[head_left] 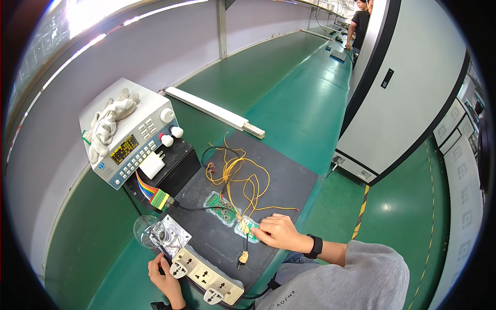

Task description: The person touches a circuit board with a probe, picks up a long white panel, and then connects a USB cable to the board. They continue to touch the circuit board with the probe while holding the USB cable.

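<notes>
My right hand, with a black band on the wrist, reaches over the dark mat. Its fingers are closed at the right edge of a small green circuit board, which has a pale rim and yellow wires joined to it. Just left of that lies a larger green circuit board with round parts. A tangle of yellow wires spreads behind both boards. My left hand rests beside a white power strip, thumb and fingers apart, close to a black cable. Beyond it stands a clear glass bulb on a white square base.
A bench power supply stands at the left on a black box, with grey-white gloves on top. Rainbow ribbon wires run to a green connector. A white bar lies behind the dark mat. A tall cabinet stands right; people stand far off.
</notes>
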{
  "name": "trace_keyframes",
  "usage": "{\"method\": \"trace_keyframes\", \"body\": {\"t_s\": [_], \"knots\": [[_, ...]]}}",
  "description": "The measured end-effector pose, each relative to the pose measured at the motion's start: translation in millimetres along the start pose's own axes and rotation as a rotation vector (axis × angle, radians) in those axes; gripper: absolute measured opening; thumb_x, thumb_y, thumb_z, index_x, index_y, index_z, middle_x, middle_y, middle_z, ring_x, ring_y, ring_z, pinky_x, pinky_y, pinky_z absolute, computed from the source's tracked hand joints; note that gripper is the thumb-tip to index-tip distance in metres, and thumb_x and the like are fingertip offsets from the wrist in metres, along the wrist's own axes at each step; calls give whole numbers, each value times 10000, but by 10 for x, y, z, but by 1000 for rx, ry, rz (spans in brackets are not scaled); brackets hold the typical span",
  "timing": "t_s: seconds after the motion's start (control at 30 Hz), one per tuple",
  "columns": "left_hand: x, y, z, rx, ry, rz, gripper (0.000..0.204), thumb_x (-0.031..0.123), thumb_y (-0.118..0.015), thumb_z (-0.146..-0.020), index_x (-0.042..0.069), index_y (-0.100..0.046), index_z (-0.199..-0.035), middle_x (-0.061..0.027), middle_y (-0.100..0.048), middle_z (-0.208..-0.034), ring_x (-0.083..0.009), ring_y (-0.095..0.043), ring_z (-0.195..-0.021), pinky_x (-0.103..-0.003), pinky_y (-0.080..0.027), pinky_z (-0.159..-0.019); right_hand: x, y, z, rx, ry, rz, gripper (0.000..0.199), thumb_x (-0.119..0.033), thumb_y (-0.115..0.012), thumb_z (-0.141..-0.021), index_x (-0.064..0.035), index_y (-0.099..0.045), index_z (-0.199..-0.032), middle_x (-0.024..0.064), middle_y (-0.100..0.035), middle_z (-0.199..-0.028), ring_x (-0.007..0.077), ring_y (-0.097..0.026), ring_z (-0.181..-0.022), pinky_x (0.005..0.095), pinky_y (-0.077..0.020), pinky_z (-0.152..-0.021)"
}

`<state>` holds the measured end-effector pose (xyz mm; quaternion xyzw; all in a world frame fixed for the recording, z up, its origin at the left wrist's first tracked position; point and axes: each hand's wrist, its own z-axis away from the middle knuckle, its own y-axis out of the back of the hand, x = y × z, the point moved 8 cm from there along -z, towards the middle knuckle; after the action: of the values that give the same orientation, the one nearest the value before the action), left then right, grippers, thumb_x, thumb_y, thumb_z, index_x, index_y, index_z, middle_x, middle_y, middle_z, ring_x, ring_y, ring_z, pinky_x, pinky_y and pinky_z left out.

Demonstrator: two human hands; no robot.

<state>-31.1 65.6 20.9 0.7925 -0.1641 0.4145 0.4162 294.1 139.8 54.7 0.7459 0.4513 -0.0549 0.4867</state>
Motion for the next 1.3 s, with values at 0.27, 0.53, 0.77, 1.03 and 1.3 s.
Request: {"method": "trace_keyframes", "body": {"t_s": [0.27, 0.53, 0.77, 1.03, 1.3], "knots": [[43, 6, 3, 29, -18, 23, 140, 76, -560, -867, -19, -642, -929, -95, -574, -805, -225, -525, -755, -329, -402, -714, 26, -19, 14, -75, -49, 29, 319, -202, -627, -842, -58, -562, -565, 50, -515, -531, 224, -488, -479, 324, -378, -515], [51, 8, 6, 45, -20, 25, 128, 63, -575, -855, -13, -649, -927, -75, -565, -774, -188, -504, -710, -319, -396, -693, 27, -35, 11, -84, -43, 33, 320, -201, -636, -838, -58, -562, -561, 47, -508, -522, 221, -467, -464, 320, -371, -502], [53, 10, 2, 32, 7, 12, 117, 58, -576, -851, -7, -650, -913, -72, -561, -764, -189, -504, -700, -321, -393, -685, 5, -11, 7, -3, -7, 10, 348, -174, -666, -811, -56, -521, -517, 51, -474, -488, 210, -419, -418, 318, -323, -464], [52, 12, 4, 42, -7, 10, 113, 55, -574, -848, -11, -648, -903, -73, -557, -747, -190, -505, -687, -322, -392, -676, 5, -18, 13, -30, -5, 28, 332, -169, -662, -815, -58, -530, -531, 50, -486, -497, 209, -423, -425, 316, -328, -474], [75, 8, -1, 39, -17, -7, 115, 57, -573, -847, -12, -647, -901, -76, -559, -750, -194, -507, -686, -324, -392, -681, 17, -17, 17, -10, -4, 7, 323, -167, -668, -808, -56, -536, -535, 54, -494, -503, 212, -427, -427, 318, -334, -474]]}}
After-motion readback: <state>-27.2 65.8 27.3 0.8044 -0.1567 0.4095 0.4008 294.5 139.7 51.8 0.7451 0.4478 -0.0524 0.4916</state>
